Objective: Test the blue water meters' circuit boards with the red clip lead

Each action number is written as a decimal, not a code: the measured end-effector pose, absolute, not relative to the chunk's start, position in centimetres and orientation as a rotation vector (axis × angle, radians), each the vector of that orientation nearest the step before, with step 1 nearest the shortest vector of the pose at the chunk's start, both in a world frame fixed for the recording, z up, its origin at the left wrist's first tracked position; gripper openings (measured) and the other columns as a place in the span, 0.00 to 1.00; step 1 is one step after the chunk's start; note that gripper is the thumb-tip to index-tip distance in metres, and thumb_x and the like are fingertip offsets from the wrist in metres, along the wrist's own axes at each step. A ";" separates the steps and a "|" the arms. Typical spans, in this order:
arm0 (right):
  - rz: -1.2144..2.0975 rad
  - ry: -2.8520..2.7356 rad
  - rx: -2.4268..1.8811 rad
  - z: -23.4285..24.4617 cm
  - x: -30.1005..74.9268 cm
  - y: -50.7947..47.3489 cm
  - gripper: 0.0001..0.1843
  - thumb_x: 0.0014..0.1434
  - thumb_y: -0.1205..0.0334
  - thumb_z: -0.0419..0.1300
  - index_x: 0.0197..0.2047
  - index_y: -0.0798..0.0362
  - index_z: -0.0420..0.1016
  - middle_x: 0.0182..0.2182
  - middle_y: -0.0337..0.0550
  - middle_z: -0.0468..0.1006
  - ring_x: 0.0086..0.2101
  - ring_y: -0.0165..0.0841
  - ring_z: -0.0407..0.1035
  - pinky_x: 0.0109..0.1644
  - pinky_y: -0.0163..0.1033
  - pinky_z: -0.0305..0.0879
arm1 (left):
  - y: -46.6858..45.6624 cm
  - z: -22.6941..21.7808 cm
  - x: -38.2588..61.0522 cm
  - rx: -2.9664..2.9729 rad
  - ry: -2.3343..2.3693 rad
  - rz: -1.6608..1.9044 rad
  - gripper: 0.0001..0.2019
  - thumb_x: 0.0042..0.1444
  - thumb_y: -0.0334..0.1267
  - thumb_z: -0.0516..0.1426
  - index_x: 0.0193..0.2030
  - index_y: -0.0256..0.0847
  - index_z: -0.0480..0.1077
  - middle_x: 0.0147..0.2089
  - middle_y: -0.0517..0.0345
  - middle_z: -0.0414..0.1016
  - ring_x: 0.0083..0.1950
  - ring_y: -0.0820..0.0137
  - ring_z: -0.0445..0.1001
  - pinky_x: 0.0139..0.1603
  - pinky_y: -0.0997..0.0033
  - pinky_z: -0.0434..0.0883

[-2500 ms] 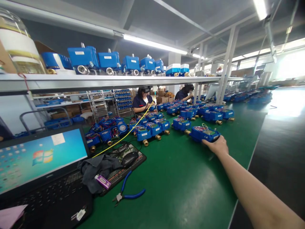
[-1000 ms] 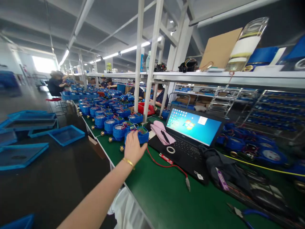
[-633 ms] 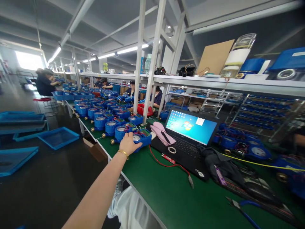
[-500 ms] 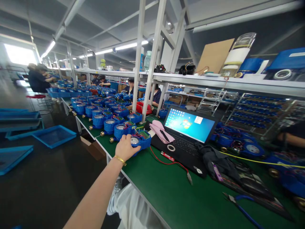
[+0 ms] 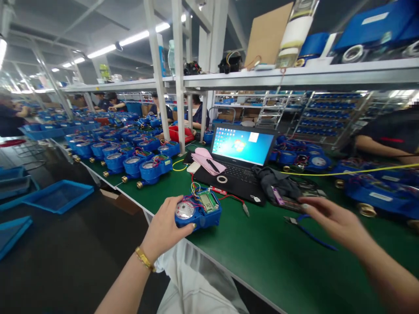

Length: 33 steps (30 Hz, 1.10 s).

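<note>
My left hand (image 5: 166, 226) is closed around the round dial end of a blue water meter (image 5: 209, 218), which sits on the green tabletop near its front edge. A small display, a circuit board and thin coloured wires show on the meter's upper side. My right hand (image 5: 337, 220) hovers at the right with its fingers stretched out and nothing visible in them. Just left of and below its fingertips lies a pair of blue-handled pliers (image 5: 310, 231). A red lead with a metal clip (image 5: 245, 209) rests on the table between my hands.
Behind stands a laptop (image 5: 242, 146), with a pink cloth (image 5: 209, 161) and a white ring (image 5: 221, 179) before it. Rows of water meters (image 5: 114, 161) fill the left. A yellow cable (image 5: 353, 171) crosses at right. A metal shelf (image 5: 294, 78) runs overhead. Another person's arm (image 5: 376, 146) shows far right.
My left hand has brought the water meter away from the row, toward me along the table edge. My right hand has come into view at the right. The view has turned right.
</note>
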State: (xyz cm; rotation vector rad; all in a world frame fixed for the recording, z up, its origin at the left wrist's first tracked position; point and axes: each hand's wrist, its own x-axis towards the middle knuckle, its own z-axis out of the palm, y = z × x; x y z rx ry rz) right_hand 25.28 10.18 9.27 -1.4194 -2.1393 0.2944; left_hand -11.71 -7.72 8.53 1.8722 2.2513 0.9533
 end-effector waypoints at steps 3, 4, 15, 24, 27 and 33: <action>0.352 -2.284 -1.369 7.0 22.8 10.3 0.12 0.60 0.58 0.56 0.46 0.52 0.72 0.41 0.47 0.78 0.41 0.37 0.73 0.40 0.37 0.71 | -7.5 9.3 -12.1 1.876 2.163 0.979 0.32 0.47 0.49 0.59 0.58 0.38 0.61 0.55 0.48 0.68 0.53 0.59 0.70 0.53 0.59 0.69; 0.342 -2.316 -1.354 6.3 21.9 10.5 0.13 0.60 0.57 0.55 0.46 0.53 0.72 0.42 0.47 0.78 0.43 0.38 0.73 0.43 0.38 0.71 | -7.4 9.7 -12.3 1.868 2.158 0.998 0.30 0.49 0.50 0.56 0.57 0.38 0.63 0.54 0.48 0.69 0.52 0.59 0.71 0.53 0.59 0.70; 0.281 -2.331 -1.930 5.0 27.7 11.4 0.12 0.51 0.59 0.61 0.32 0.62 0.73 0.35 0.66 0.75 0.36 0.58 0.72 0.39 0.57 0.67 | -2.1 12.8 -11.3 1.671 2.336 1.145 0.14 0.49 0.48 0.53 0.30 0.42 0.74 0.32 0.54 0.74 0.35 0.62 0.72 0.40 0.62 0.67; 0.653 -2.224 -1.870 5.3 27.9 11.1 0.09 0.47 0.62 0.60 0.18 0.49 0.68 0.20 0.49 0.74 0.26 0.47 0.70 0.29 0.46 0.61 | -2.8 12.1 -9.6 1.601 2.163 1.355 0.10 0.52 0.44 0.52 0.29 0.42 0.68 0.31 0.59 0.74 0.35 0.66 0.72 0.38 0.67 0.67; 0.763 -2.041 -1.740 6.6 28.0 10.9 0.14 0.55 0.52 0.50 0.27 0.49 0.71 0.30 0.57 0.78 0.34 0.50 0.73 0.37 0.50 0.65 | -3.1 11.7 -9.6 1.570 2.078 1.399 0.10 0.54 0.44 0.51 0.31 0.41 0.67 0.32 0.58 0.75 0.34 0.67 0.74 0.37 0.68 0.69; 1.502 -1.508 -1.119 9.3 23.8 8.2 0.26 0.61 0.47 0.36 0.49 0.49 0.66 0.53 0.55 0.72 0.51 0.43 0.69 0.53 0.50 0.67 | -3.2 11.4 -9.6 1.541 2.010 1.463 0.07 0.53 0.41 0.53 0.31 0.41 0.67 0.31 0.59 0.74 0.34 0.67 0.73 0.37 0.68 0.69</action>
